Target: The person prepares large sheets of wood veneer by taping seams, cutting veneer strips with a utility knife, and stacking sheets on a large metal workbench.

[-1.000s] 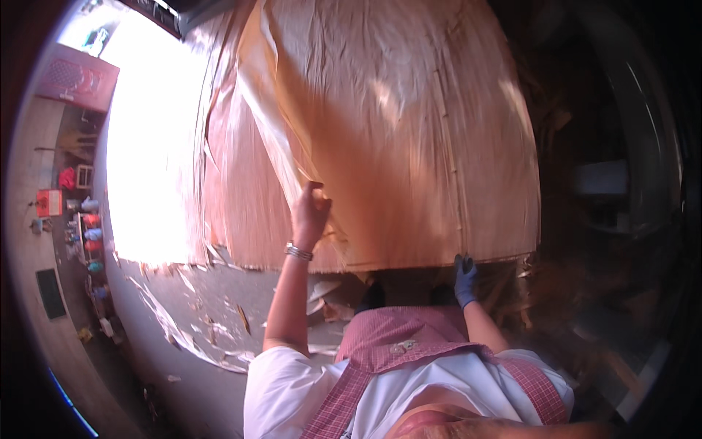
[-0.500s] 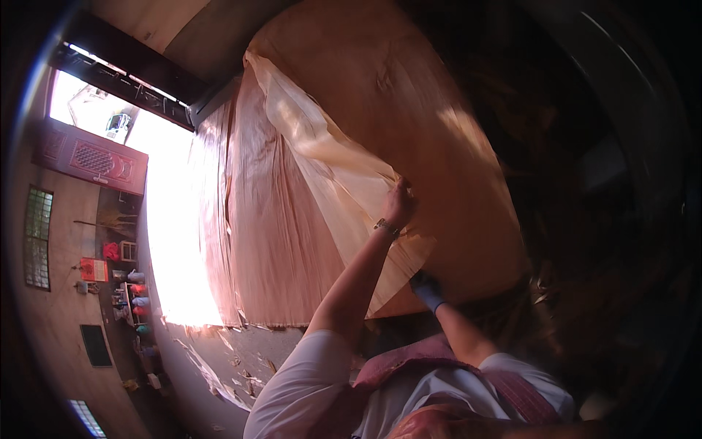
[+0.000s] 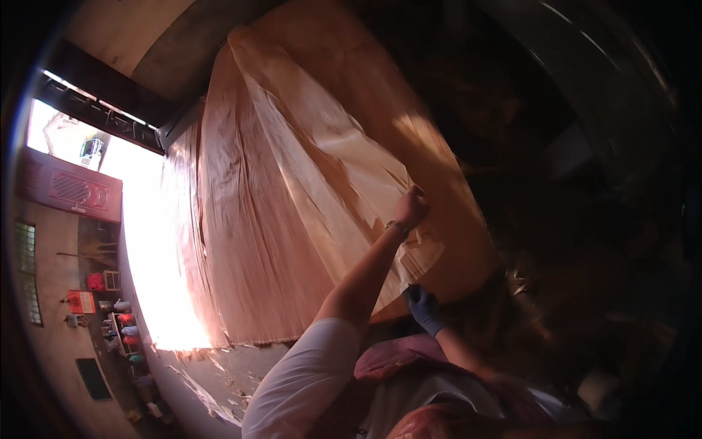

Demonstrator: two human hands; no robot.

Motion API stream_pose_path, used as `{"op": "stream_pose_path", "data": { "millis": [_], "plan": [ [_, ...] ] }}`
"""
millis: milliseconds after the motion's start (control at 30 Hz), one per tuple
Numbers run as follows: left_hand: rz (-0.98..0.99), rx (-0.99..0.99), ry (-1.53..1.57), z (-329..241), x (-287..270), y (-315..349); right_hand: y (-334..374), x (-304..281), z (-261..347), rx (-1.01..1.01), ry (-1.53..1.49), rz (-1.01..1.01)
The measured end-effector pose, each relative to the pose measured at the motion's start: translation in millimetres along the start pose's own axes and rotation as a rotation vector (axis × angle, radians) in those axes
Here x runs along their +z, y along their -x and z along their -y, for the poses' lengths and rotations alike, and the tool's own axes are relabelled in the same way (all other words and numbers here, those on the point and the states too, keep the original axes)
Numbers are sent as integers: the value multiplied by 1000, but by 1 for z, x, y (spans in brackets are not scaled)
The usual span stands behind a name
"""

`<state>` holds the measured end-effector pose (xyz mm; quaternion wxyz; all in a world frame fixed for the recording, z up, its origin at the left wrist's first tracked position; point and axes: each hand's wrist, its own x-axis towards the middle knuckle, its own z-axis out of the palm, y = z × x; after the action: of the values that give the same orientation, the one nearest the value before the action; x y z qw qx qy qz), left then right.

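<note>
A pale, thin wood veneer sheet (image 3: pixel 322 117) lies slantwise and rumpled over a wide stack of reddish-brown veneer (image 3: pixel 248 212). My left hand (image 3: pixel 411 207), bare and with a band at the wrist, is closed on the pale sheet's right edge, drawing creases into it. Nearer to me, my right hand (image 3: pixel 425 309), in a dark blue glove, has its fingers closed at the near edge of the same sheet. Its fingertips are dark and partly hard to make out.
Torn veneer scraps (image 3: pixel 219 380) litter the floor at the near left. Bright light pours through a doorway by a reddish door panel (image 3: pixel 73 186). Shelves with coloured items (image 3: pixel 124 329) stand along the left wall. The right side is in deep shadow.
My left hand has moved slightly right and nearer, pulling the pale sheet wider across the stack. The gloved right hand has come to the sheet's near edge. The whole view has shifted a little.
</note>
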<state>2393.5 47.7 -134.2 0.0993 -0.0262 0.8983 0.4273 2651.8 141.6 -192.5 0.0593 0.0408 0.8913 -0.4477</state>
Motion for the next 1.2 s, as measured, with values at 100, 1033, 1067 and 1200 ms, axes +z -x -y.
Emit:
{"op": "stream_pose_path", "data": {
  "millis": [100,1033,1067,1200],
  "plan": [
    [-39,56,130,-8,-4,7,-6,-12,-2,-42,-38,-25],
    [-658,-847,-195,292,-15,119,-21,-10,-126,338,-204,117],
    [-732,-850,-285,315,-19,127,-28,-13,-106,302,-208,138],
    [-430,-974,152,297,-45,124,-54,-45,-55,498,-409,122]
  ]
}}
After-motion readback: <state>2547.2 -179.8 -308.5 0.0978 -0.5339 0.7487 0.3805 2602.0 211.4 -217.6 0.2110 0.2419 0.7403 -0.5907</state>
